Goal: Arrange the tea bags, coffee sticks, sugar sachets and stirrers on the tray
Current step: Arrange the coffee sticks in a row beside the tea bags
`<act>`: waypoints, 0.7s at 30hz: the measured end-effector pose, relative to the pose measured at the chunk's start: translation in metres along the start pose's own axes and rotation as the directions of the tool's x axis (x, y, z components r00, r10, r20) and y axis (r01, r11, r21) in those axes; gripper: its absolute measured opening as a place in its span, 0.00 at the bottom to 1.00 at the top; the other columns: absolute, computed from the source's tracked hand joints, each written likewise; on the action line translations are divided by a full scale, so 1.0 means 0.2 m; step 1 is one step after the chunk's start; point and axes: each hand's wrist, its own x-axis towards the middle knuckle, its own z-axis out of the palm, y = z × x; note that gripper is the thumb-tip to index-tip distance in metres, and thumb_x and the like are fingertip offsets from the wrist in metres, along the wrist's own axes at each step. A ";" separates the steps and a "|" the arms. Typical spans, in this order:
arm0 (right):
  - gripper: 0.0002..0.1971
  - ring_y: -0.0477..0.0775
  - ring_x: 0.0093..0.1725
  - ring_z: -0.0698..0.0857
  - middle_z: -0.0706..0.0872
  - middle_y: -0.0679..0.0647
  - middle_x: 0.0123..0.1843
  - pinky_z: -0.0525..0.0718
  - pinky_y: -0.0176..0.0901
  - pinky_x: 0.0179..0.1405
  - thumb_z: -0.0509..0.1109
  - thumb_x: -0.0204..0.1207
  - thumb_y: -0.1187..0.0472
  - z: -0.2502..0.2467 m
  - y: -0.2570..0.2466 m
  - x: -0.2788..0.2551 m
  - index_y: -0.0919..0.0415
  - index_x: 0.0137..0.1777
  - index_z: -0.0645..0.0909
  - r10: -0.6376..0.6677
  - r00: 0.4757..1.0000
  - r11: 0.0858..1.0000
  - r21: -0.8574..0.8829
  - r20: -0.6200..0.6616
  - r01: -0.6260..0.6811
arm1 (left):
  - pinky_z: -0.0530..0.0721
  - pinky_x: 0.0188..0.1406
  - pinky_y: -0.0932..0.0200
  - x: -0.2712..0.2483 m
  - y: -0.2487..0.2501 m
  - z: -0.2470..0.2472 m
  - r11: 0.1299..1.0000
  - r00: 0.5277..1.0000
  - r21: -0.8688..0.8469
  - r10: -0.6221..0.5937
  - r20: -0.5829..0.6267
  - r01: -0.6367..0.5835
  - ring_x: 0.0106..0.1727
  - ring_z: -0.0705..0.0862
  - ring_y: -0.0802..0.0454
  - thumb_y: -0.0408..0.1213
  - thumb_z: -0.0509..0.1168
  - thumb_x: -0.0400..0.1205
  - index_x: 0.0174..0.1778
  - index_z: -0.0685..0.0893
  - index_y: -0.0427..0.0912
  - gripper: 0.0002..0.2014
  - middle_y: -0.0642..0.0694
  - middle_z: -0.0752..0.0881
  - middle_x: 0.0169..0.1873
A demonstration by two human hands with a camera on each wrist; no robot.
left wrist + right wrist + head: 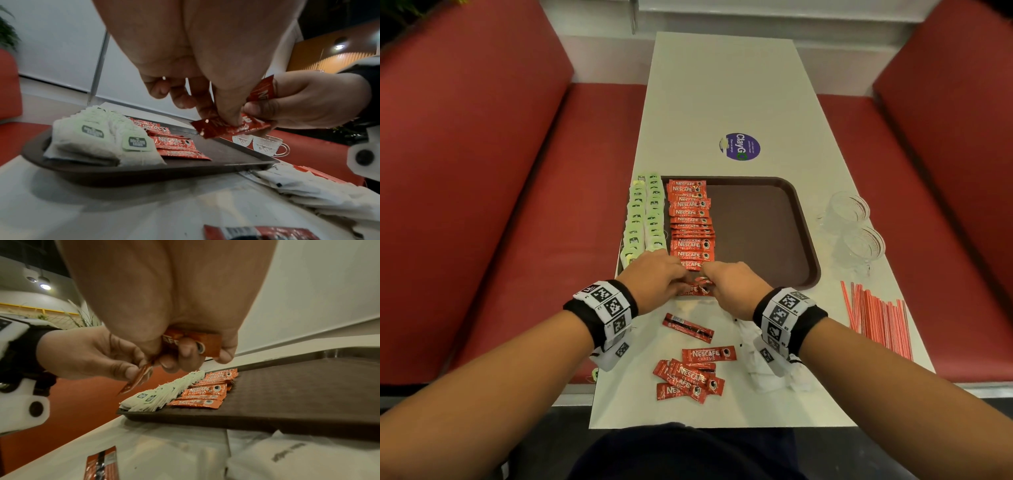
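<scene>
A brown tray holds a column of green-tagged tea bags along its left side. A column of red coffee sticks lies beside them. Both hands meet over the tray's near edge. My left hand pinches one end of a coffee stick between thumb and fingers. My right hand grips the other end and also holds a second stick curled in its fingers. Loose coffee sticks lie on the table below the hands. White sugar sachets lie under my right wrist. Red-and-white stirrers lie at the right.
Two glass cups stand right of the tray. The tray's right half shows bare brown surface. A round purple sticker sits on the white table beyond it. Red bench seats flank both sides.
</scene>
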 end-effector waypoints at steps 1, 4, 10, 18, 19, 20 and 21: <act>0.05 0.62 0.50 0.84 0.86 0.55 0.52 0.76 0.50 0.50 0.59 0.85 0.62 -0.01 0.00 0.00 0.56 0.55 0.75 0.017 1.000 1.000 0.015 -0.004 -0.017 | 0.78 0.53 0.49 0.02 -0.01 0.00 1.000 1.000 0.012 -0.012 0.009 0.012 0.49 0.79 0.49 0.48 0.66 0.83 0.56 0.89 0.51 0.11 0.53 0.88 0.48; 0.03 0.61 0.46 0.84 0.85 0.54 0.48 0.80 0.53 0.47 0.57 0.86 0.58 -0.05 0.01 -0.01 0.55 0.57 0.69 0.115 0.992 0.985 0.132 -0.047 -0.108 | 0.77 0.54 0.49 0.07 -0.04 0.01 0.992 0.994 0.062 -0.108 0.018 0.107 0.52 0.78 0.48 0.47 0.64 0.85 0.56 0.89 0.52 0.10 0.54 0.88 0.50; 0.04 0.49 0.36 0.79 0.80 0.51 0.40 0.70 0.43 0.30 0.58 0.85 0.62 -0.11 0.04 -0.03 0.57 0.53 0.64 0.198 0.978 0.937 0.305 -0.061 -0.170 | 0.75 0.55 0.49 0.21 -0.03 0.04 0.958 0.965 0.217 -0.222 0.137 0.189 0.58 0.80 0.46 0.50 0.61 0.87 0.60 0.87 0.58 0.11 0.52 0.88 0.53; 0.06 0.52 0.34 0.79 0.81 0.55 0.39 0.72 0.45 0.30 0.58 0.83 0.61 -0.09 0.11 -0.03 0.58 0.54 0.64 0.263 0.965 0.918 0.314 -0.021 -0.243 | 0.72 0.53 0.52 0.33 0.00 0.09 0.932 0.926 0.212 -0.331 0.179 0.293 0.57 0.81 0.49 0.46 0.66 0.84 0.55 0.89 0.57 0.08 0.55 0.89 0.47; 0.06 0.52 0.34 0.79 0.80 0.55 0.39 0.72 0.45 0.30 0.59 0.83 0.61 -0.08 0.11 -0.03 0.57 0.54 0.63 0.262 0.965 0.916 0.318 -0.015 -0.243 | 0.73 0.54 0.52 0.34 -0.01 0.09 0.933 0.928 0.208 -0.330 0.175 0.293 0.58 0.81 0.49 0.46 0.67 0.83 0.55 0.89 0.56 0.08 0.54 0.89 0.47; 0.05 0.52 0.34 0.78 0.80 0.54 0.39 0.71 0.45 0.30 0.58 0.83 0.61 -0.08 0.12 -0.03 0.57 0.52 0.63 0.259 0.966 0.917 0.318 -0.010 -0.242 | 0.74 0.56 0.51 0.33 -0.01 0.09 0.935 0.931 0.205 -0.323 0.169 0.288 0.58 0.81 0.48 0.48 0.67 0.83 0.54 0.88 0.56 0.08 0.54 0.89 0.47; 0.04 0.52 0.34 0.78 0.79 0.54 0.39 0.71 0.45 0.31 0.58 0.83 0.61 -0.08 0.12 -0.03 0.56 0.51 0.64 0.254 0.967 0.919 0.314 -0.007 -0.239 | 0.76 0.57 0.50 0.33 -0.01 0.09 0.939 0.936 0.205 -0.310 0.164 0.275 0.58 0.81 0.47 0.51 0.68 0.81 0.54 0.88 0.57 0.09 0.53 0.88 0.48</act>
